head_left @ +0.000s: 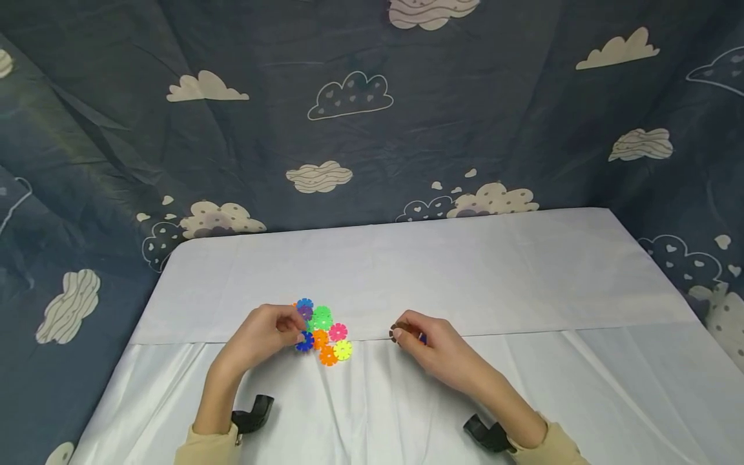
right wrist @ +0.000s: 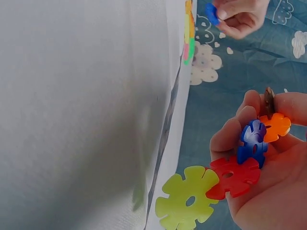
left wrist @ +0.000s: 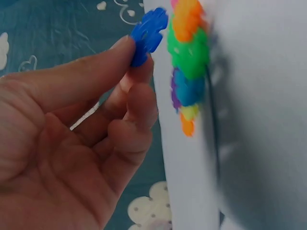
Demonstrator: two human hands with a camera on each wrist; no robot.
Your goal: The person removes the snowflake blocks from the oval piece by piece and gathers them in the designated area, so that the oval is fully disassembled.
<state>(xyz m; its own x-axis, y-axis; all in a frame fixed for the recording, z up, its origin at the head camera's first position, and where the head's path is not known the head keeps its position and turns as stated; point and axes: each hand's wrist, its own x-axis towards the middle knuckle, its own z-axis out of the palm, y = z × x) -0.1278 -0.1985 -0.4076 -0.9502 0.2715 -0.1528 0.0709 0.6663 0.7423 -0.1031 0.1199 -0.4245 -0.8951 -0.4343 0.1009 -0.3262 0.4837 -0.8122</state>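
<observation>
Between thumb and fingertips, my left hand [head_left: 261, 332] pinches a blue flower-shaped notched disc [left wrist: 149, 36]. It is just left of a small pile of similar discs, among them a green disc [head_left: 321, 318], a pink disc [head_left: 338, 332] and a yellow disc [head_left: 343, 350]. My right hand [head_left: 436, 345] pinches a brown disc [right wrist: 269, 101], the end of a linked chain. Along the chain come an orange disc [right wrist: 282, 126], a blue disc [right wrist: 253, 153], a red disc [right wrist: 236, 179] and a yellow-green disc [right wrist: 175, 196]. In the head view the right hand hides most of it.
A white cloth covers the table [head_left: 523, 278], with a seam running across it. Behind and at the sides hangs a dark blue curtain [head_left: 261, 129] with cloud prints. Each wrist wears a black camera mount [head_left: 253, 414].
</observation>
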